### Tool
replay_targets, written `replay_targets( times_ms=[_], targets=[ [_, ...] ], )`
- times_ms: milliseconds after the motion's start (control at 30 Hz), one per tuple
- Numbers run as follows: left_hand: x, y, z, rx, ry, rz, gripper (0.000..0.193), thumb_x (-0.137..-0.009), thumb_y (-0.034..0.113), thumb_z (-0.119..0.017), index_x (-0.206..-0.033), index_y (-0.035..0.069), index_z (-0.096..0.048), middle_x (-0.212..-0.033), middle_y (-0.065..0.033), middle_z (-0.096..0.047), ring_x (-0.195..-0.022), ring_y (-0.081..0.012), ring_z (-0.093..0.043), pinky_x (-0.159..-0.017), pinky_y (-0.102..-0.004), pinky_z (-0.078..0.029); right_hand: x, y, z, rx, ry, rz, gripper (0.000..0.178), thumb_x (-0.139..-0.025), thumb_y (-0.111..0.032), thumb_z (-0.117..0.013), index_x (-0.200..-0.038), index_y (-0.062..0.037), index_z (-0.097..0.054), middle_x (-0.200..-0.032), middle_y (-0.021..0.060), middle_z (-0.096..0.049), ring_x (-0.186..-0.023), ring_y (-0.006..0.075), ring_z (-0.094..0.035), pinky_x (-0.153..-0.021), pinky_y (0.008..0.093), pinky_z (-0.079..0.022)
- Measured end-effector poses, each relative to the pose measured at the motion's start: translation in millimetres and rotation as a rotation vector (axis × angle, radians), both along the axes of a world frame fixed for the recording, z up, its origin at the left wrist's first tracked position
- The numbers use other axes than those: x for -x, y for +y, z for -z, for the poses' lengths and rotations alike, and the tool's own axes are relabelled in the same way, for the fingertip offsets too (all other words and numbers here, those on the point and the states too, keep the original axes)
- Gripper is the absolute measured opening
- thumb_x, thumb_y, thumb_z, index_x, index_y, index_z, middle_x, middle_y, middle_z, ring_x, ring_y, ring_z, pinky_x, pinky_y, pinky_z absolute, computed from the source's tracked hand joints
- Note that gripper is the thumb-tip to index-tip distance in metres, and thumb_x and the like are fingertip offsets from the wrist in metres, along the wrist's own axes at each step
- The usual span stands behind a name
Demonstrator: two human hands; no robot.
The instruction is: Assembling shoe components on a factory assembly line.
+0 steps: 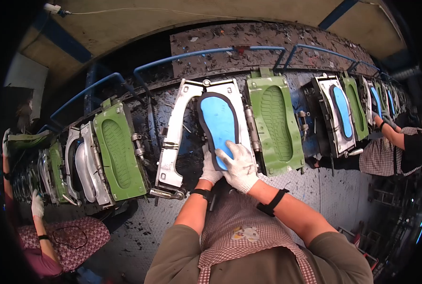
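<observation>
A shoe sole (219, 124) with a blue face and a black rim lies in the right half of a silver metal mould frame (173, 135) that is split apart. My left hand (210, 166), in a white glove, grips the sole's left edge near the heel; part of its fingers is hidden behind the sole. My right hand (240, 166), gloved as well, closes on the heel from the right, with fingertips on the blue face. Hinged to the frame's right side is a green mould plate (276, 125) with a tread pattern.
To the left stand another green plate (118, 151) and a silver mould (83, 163). At right a mould holds another blue sole (341, 111). Co-workers' gloved hands (38, 204) show at both sides. A blue rail (187, 57) runs behind, before a scrap-littered surface (267, 45).
</observation>
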State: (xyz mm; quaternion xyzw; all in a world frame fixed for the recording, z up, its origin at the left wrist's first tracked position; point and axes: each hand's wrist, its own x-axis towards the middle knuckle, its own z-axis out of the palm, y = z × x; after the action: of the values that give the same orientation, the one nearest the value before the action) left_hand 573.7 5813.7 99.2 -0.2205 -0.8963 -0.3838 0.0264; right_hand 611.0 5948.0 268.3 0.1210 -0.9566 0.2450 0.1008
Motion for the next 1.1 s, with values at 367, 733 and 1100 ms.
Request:
replay_targets(
  times_ms=[367, 733, 1100],
  targets=[
    [-109, -82, 76, -1.212, -1.293, -0.256, 0.042, -0.091, 0.034, -0.059, -0.122, 0.005, -0.056, -0.112, -0.0125, -0.063, -0.108, -0.0272, -0.058, -0.098, -0.0375, -0.045, 115, 54, -36, 0.167, -0.222, -0.015, 0.023, -0.081, -0.011, -0.054, -0.103, -0.0108, -0.060, -0.091, 0.0196, -0.063, -0.091, 0.0335, -0.064, -0.079, 0.0455, -0.051],
    [-27, -33, 21, 0.014, -0.232, -0.168, 0.049, -0.083, 0.029, -0.073, -0.120, 0.001, -0.058, -0.107, -0.0149, -0.069, -0.100, -0.0275, -0.067, -0.086, -0.0390, -0.052, -2, 302, -89, 1.147, -0.088, 0.513, 0.037, -0.093, -0.028, -0.060, -0.113, 0.0024, -0.063, -0.100, 0.0065, -0.068, -0.088, 0.0118, -0.062, -0.082, 0.0281, -0.050],
    [-270, 66, -87, 0.161, -0.714, -0.234, 0.024, -0.093, 0.021, -0.057, -0.105, 0.002, -0.065, -0.101, -0.0165, -0.068, -0.097, -0.0294, -0.065, -0.088, -0.0369, -0.050, -108, 597, -41, -0.322, -1.163, 0.043, 0.050, -0.070, -0.030, -0.067, -0.114, -0.0056, -0.069, -0.102, 0.0167, -0.071, -0.097, 0.0304, -0.068, -0.085, 0.0375, -0.053]
  ],
)
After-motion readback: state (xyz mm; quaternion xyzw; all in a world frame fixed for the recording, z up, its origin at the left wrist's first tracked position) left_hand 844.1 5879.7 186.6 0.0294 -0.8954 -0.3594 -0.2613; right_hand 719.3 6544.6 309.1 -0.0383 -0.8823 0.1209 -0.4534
